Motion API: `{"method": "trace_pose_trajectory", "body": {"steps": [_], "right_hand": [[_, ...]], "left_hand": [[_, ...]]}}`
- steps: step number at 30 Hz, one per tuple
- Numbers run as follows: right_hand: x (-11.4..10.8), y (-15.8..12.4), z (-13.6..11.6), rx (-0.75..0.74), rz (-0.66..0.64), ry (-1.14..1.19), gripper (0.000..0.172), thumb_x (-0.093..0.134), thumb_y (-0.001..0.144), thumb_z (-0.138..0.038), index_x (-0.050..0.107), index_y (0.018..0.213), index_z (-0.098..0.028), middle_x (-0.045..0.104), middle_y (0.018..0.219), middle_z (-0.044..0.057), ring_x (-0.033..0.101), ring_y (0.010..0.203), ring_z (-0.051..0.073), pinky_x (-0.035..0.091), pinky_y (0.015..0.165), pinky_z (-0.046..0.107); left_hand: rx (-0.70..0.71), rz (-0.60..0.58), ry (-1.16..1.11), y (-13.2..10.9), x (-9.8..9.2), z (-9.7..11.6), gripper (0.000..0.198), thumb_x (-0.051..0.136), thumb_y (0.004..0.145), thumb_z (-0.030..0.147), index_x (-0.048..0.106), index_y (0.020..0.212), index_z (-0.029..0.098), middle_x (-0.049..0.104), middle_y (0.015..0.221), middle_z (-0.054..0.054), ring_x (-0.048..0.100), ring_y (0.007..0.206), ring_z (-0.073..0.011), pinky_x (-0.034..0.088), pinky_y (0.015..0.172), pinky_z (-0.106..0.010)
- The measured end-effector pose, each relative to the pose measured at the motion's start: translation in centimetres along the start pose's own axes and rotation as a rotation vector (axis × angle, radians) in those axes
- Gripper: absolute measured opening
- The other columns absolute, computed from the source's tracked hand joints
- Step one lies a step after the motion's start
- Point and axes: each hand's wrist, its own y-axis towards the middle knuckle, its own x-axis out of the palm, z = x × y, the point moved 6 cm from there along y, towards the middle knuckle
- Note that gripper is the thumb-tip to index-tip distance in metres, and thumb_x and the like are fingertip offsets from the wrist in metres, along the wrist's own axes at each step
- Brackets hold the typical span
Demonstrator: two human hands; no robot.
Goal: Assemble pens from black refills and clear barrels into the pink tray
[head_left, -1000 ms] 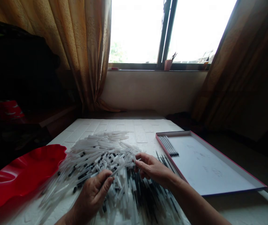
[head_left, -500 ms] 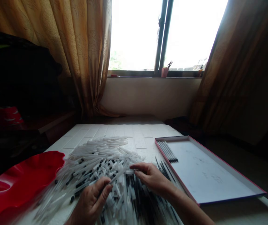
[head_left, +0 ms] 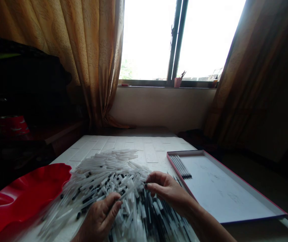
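My left hand (head_left: pixel 101 213) is closed, thumb and forefinger pinching a translucent pen barrel (head_left: pixel 128 192) that slants up to the right. To its right, my right hand (head_left: pixel 170 191) pinches a small black pen part (head_left: pixel 145 184) near the far end of that barrel; whether the two touch, I cannot tell. Under and around both hands spreads a heap of clear pen barrels (head_left: pixel 101 166), mixed with white caps and small black pieces. Dark, thin pen refills (head_left: pixel 156 218) lie below my right hand, partly blurred.
On the right is a shallow box lid (head_left: pixel 217 188) with a row of pens (head_left: pixel 180 166) along its left side. A red wavy-edged basin (head_left: pixel 25 195) stands at the left. White brick-patterned sheeting (head_left: pixel 151 144) covers the table, before a window and curtains.
My right hand has shifted slightly right, and a black part now shows at its fingertips. My left hand has stayed almost in place with the barrel. The camera view has tilted slightly up.
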Motion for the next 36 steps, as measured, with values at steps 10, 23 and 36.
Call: {"method": "trace_pose_trajectory", "body": {"steps": [10, 23, 36], "right_hand": [[0.3, 0.0, 2.1, 0.035, -0.039, 0.332, 0.036, 0.086, 0.068, -0.044, 0.079, 0.092, -0.017, 0.071, 0.074, 0.002, 0.049, 0.053, 0.005, 0.026, 0.046, 0.018], [0.7, -0.3, 1.9, 0.029, 0.000, 0.340, 0.049, 0.085, 0.067, -0.051, 0.072, 0.100, -0.018, 0.067, 0.073, 0.000, 0.050, 0.053, 0.007, 0.031, 0.047, 0.019], [1.9, -0.3, 1.9, -0.065, -0.019, 0.181, 0.047, 0.079, 0.070, -0.060, 0.063, 0.088, -0.019, 0.071, 0.084, 0.004, 0.063, 0.071, 0.016, 0.039, 0.053, 0.022]], "left_hand": [[0.071, -0.143, -0.018, -0.2, 0.9, 0.3, 0.024, 0.039, 0.104, 0.035, 0.060, 0.098, 0.024, 0.063, 0.067, 0.005, 0.064, 0.056, -0.0118, 0.048, 0.058, -0.017], [0.043, -0.177, -0.044, -0.5, 1.3, 0.3, 0.026, 0.039, 0.104, 0.036, 0.060, 0.096, 0.024, 0.062, 0.066, 0.004, 0.063, 0.055, -0.0119, 0.046, 0.057, -0.018], [0.060, -0.187, -0.033, -0.5, 1.3, 0.7, 0.021, 0.040, 0.103, 0.031, 0.059, 0.097, 0.024, 0.060, 0.064, 0.006, 0.061, 0.052, -0.0110, 0.044, 0.055, -0.018]]}}
